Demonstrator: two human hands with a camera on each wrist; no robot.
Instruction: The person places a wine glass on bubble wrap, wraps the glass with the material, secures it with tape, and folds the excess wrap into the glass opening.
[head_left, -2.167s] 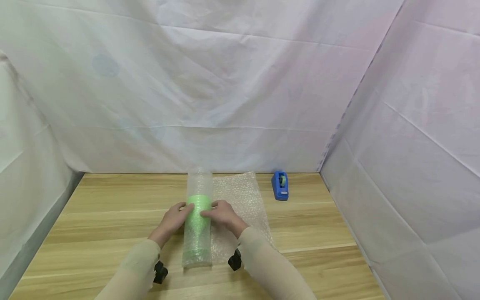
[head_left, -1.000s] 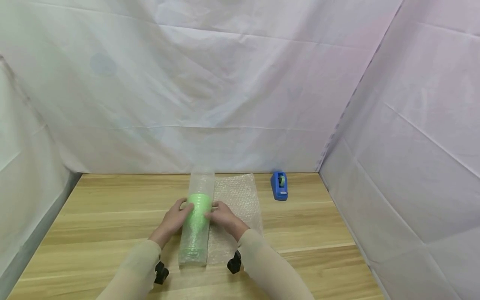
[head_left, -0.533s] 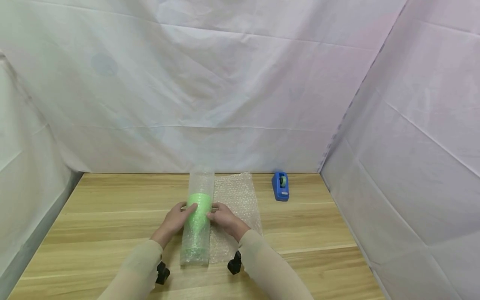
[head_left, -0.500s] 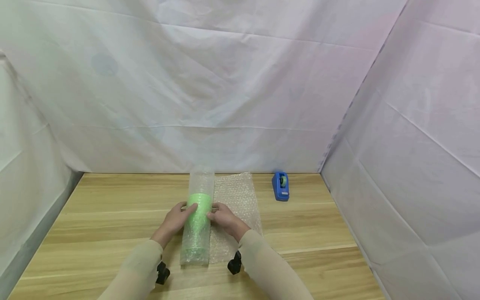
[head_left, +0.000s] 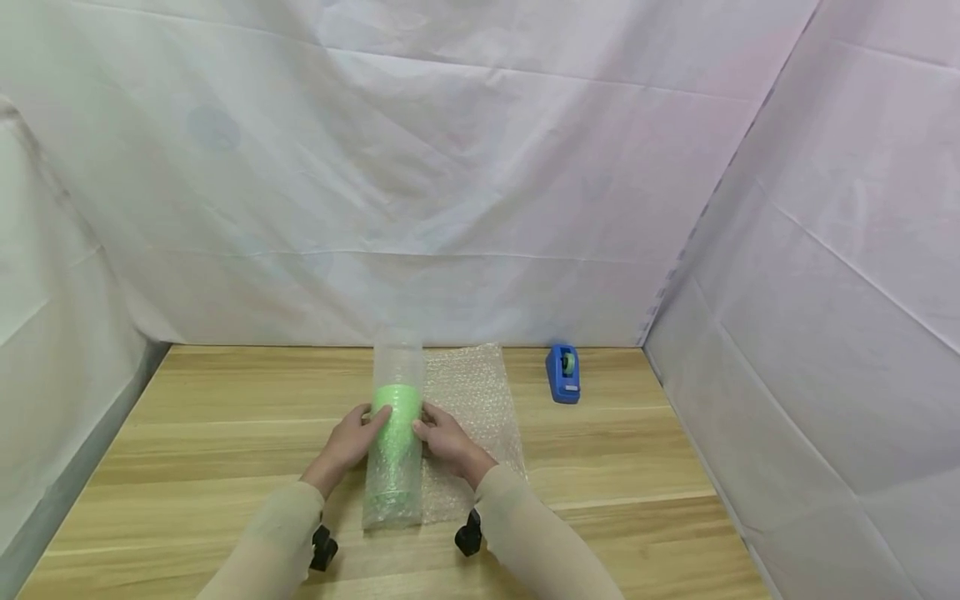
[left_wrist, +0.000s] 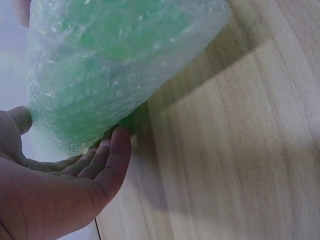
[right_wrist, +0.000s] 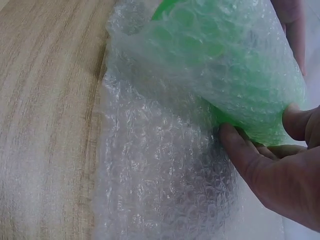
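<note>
A green, roughly cylindrical object (head_left: pixel 397 425) lies on the wooden table inside a roll of clear bubble wrap (head_left: pixel 396 508). The wrap reaches beyond both of its ends, and its exact kind is blurred by the layers. My left hand (head_left: pixel 349 442) grips the roll's left side, thumb on top; in the left wrist view, its fingers (left_wrist: pixel 115 160) curve underneath. From the right side, my right hand (head_left: pixel 448 437) holds the same roll, thumb against it and fingers (right_wrist: pixel 245 155) tucked below. A flat, unrolled part of the bubble wrap (head_left: pixel 476 400) spreads out to the right.
A blue tape dispenser (head_left: pixel 563 375) with a tape roll stands at the table's back right. White cloth (head_left: pixel 480 167) hangs behind the table (head_left: pixel 247 433) and along both sides. Black wrist cameras (head_left: pixel 324 550) sit under the forearms.
The roll slanted, its near end swinging left, then straightened again. The loose sheet's right edge has shifted slightly left. My right thumb has drawn back toward the roll's right side; both hands keep their hold.
</note>
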